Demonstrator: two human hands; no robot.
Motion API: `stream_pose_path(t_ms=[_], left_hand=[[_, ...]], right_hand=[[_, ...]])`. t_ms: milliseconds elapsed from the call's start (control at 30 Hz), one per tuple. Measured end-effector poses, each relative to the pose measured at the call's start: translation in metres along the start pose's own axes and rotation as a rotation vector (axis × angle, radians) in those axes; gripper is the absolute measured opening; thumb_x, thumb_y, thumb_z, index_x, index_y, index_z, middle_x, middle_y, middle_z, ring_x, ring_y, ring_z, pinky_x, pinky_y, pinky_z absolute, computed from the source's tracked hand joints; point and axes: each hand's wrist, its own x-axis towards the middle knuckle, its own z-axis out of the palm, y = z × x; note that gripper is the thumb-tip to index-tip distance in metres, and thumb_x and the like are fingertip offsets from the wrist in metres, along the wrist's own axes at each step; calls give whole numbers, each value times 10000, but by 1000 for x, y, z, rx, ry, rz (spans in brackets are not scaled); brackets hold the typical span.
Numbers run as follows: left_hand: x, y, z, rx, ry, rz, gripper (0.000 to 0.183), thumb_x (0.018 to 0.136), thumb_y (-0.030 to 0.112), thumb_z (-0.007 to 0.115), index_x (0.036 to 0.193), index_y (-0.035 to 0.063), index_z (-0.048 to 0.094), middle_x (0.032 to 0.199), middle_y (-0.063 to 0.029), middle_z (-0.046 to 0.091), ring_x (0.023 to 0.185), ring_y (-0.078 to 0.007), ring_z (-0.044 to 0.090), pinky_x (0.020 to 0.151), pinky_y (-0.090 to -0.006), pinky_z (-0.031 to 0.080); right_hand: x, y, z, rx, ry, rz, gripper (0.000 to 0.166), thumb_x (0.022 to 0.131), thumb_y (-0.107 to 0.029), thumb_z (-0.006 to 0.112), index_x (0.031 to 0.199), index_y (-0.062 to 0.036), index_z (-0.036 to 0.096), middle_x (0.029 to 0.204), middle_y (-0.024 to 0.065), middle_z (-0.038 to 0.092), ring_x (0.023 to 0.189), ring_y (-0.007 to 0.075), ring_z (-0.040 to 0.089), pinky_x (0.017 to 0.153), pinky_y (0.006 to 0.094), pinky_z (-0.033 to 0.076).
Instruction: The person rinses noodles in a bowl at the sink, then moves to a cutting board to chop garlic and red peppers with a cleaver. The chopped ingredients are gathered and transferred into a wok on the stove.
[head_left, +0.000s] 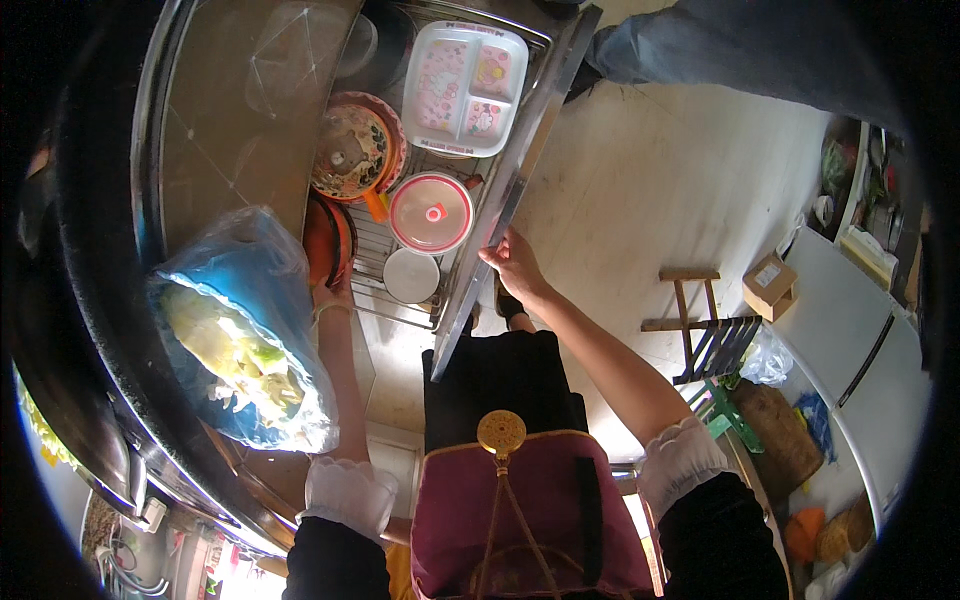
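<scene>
A pulled-out wire drawer basket (371, 306) holds a divided tray with pink cartoon prints (442, 82), an orange patterned bowl with a lid (349, 154), a round container with a pink-rimmed lid (431, 214) and a white bowl (411, 276). My right hand (511, 262) grips the edge of the drawer front (499, 214). Inside the basket's left side, my left hand (335, 291) is at an orange-red bowl (322, 240), its fingers partly hidden below the rim. A blue plastic bag with leafy vegetables (240, 360) lies on the counter, beside my left forearm.
The brown countertop (217, 150) overhangs the drawer's left side. Another person's trousered leg (697, 45) is at the upper right. A folding stool (712, 326), a cardboard box (770, 285) and a white cabinet or appliance (847, 300) stand to the right.
</scene>
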Motion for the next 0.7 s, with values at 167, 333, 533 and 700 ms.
stream_pose_path(t_ms=[167, 333, 533, 700], left_hand=[[-15, -7, 0, 29, -79, -67, 329, 893, 160, 409, 1181, 12, 462, 1154, -171, 510, 1002, -361, 517, 723, -404, 538], [-53, -15, -19, 74, -152, -105, 319, 901, 192, 396, 1168, 36, 472, 1121, -148, 532, 951, -332, 544, 700, -387, 537], [-108, -55, -63, 104, -174, -110, 311, 911, 230, 380, 1153, 65, 485, 1081, -120, 559, 890, -297, 576, 674, -366, 536], [-167, -102, -80, 229, -153, -149, 308, 919, 262, 367, 1140, 90, 495, 1047, -97, 582, 838, -269, 603, 651, -349, 535]], right_hand=[[1, 0, -6, -10, 34, -25, 345, 747, -211, 710, 795, -2, 440, 652, 97, 486, 603, 223, 489, 574, 350, 400], [7, 5, -1, -201, 52, -85, 306, 753, -190, 698, 873, -15, 478, 690, 76, 548, 608, 201, 533, 561, 341, 425], [16, -4, 6, -335, -51, -82, 409, 756, -270, 679, 1000, 0, 493, 832, 163, 628, 782, 334, 606, 672, 404, 471], [38, -1, 6, -632, -81, -251, 425, 745, -364, 667, 1021, -63, 548, 881, 140, 637, 842, 341, 602, 711, 444, 466]])
